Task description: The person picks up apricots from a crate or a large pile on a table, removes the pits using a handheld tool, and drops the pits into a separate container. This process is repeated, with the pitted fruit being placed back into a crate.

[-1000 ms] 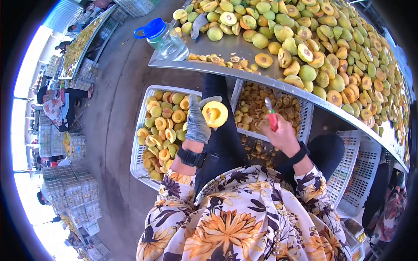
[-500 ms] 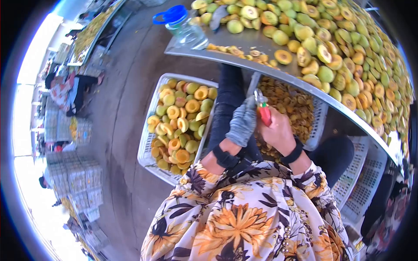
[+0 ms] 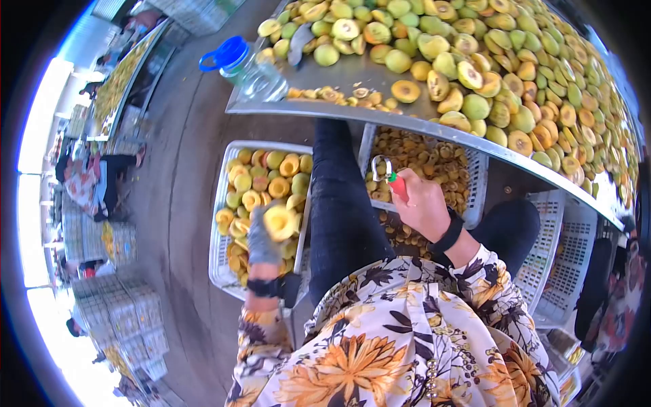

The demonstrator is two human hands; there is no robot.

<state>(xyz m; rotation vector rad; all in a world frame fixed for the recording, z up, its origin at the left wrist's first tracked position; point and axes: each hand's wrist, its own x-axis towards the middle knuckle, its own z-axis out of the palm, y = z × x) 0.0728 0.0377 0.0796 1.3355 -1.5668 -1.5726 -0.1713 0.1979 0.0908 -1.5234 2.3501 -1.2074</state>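
My left hand [image 3: 261, 243], in a grey glove, holds a pitted yellow peach half [image 3: 280, 221] over the white crate [image 3: 220, 266] of peach halves on my left. My right hand [image 3: 422, 203] is bare and grips a red-handled pitting tool [image 3: 391, 180] with a metal loop at its tip. It hovers above the crate of pits [image 3: 475, 178] under the table's edge. The steel table [image 3: 352, 76] in front carries a large heap of halved peaches [image 3: 515, 74].
A clear water bottle with a blue cap [image 3: 245, 64] stands at the table's left corner. Loose pits [image 3: 346, 96] lie along the table's front edge. Empty white crates [image 3: 553, 261] sit on my right. Stacked crates [image 3: 115, 298] and other people fill the far left.
My left hand has swung away from the tool, down and left over the crate of halves, carrying a peach half. The right hand with the tool stays over the pit crate.
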